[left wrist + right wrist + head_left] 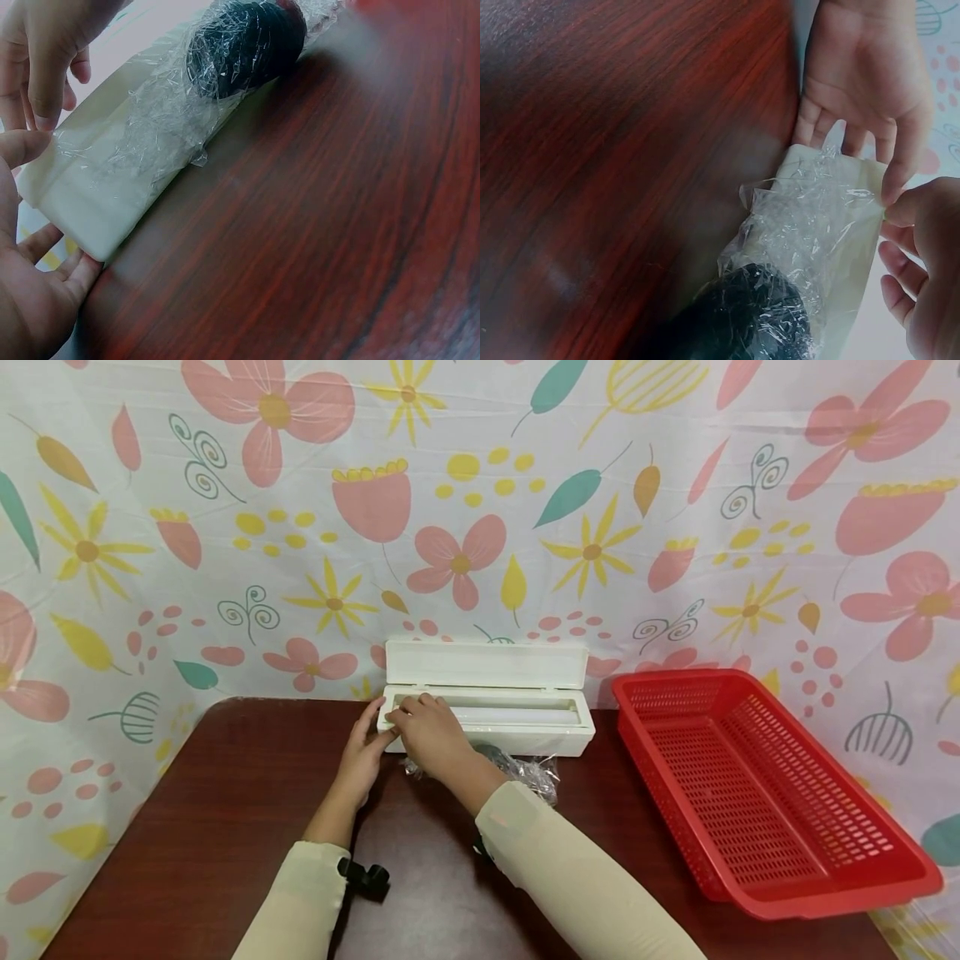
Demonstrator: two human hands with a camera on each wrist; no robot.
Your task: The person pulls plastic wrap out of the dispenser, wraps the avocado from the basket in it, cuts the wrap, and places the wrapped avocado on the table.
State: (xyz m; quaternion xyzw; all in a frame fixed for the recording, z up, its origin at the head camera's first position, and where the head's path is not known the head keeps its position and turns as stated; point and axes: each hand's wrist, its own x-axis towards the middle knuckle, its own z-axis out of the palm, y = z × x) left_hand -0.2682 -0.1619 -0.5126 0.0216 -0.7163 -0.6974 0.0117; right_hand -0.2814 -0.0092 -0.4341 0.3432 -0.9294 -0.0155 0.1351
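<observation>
At the far side of the table (pixel 225 827), your left hand (pixel 362 760) grips the left end of the white box (pixel 517 742), thumb by its upper corner and fingers against the end wall, while your right hand (pixel 435 739) arches over that corner, fingers bent. Whether the right hand pinches the clear film (pixel 161 127) lying across the box's front I cannot tell; your right arm also partly hides the film-wrapped dark object (pixel 244 49) from the head view.

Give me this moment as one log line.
left hand: touching white box, left end; right hand: at same end; lid: open; clear film: bunched along box front, over dark object; red basket: right of box
</observation>
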